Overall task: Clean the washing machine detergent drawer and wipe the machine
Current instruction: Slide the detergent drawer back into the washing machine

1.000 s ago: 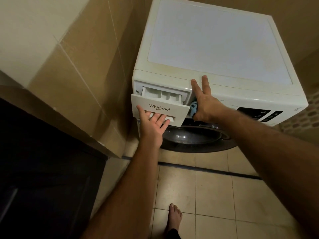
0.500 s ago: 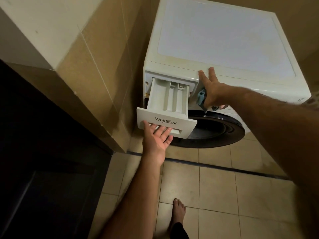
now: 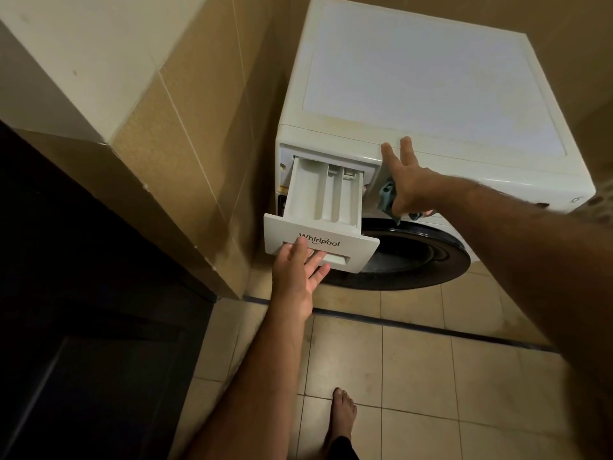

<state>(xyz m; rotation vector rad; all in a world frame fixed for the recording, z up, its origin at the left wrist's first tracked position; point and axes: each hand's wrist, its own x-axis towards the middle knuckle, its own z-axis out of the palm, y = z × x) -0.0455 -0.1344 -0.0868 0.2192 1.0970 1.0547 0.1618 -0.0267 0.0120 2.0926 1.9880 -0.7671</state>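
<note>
detergent drawer point(image 3: 323, 197) pulled out at washing machine point(image 3: 431, 81) front-left corner | left hand point(image 3: 300, 270) grip hooked in its handle | right hand point(image 3: 409, 184) grip pinching blue cloth point(image 3: 386, 195); two fingers straight

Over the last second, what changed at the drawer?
The detergent drawer slid further out of the washing machine, drawn by the left hand at its front handle recess. Unchanged: the right hand stays braced on the machine's front top edge, holding a blue cloth.

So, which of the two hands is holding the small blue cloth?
The right hand, braced against the white washing machine, grips the blue cloth. The left hand only pulls the white plastic detergent drawer.
</note>
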